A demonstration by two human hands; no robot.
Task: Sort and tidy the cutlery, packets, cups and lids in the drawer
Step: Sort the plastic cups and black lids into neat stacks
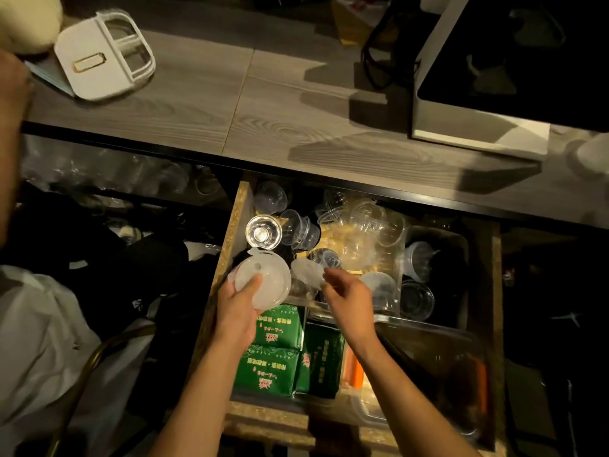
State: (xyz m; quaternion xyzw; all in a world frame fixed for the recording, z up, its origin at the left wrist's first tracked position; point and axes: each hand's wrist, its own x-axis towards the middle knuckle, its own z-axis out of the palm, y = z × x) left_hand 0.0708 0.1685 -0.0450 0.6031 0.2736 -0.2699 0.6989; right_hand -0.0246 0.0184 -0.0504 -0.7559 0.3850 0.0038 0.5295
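Open drawer (496, 291) sits below the edge of a grey wood-grain counter (204, 103); both hands are over its left-centre part.

Left hand (235, 308): holds a stack of round translucent lids (263, 278) from below, thumb curled over the near rim, remaining fingers hidden under the stack. The stack sits above the left edge of the drawer, just far of the green packets (280, 351).

Right hand (349, 301): thumb and forefinger pinch the edge of a single translucent lid (306, 270), other fingers loosely curled. This lid is just right of the stack, apart from it by a narrow gap.

Drawer contents: clear plastic cups (298, 227) lie jumbled in the far half, one upright cup (263, 232) at far left, just beyond the stack. More small clear cups (417, 300) lie in a dark bin at right. Green packets lie in the near left section, two stacked flat, one on edge beside them. A clear tray (435, 367) occupies the near right; contents too dim to identify, apart from something orange.

Counter: white lidded container (105, 57) at far left, white box (478, 127) at far right.
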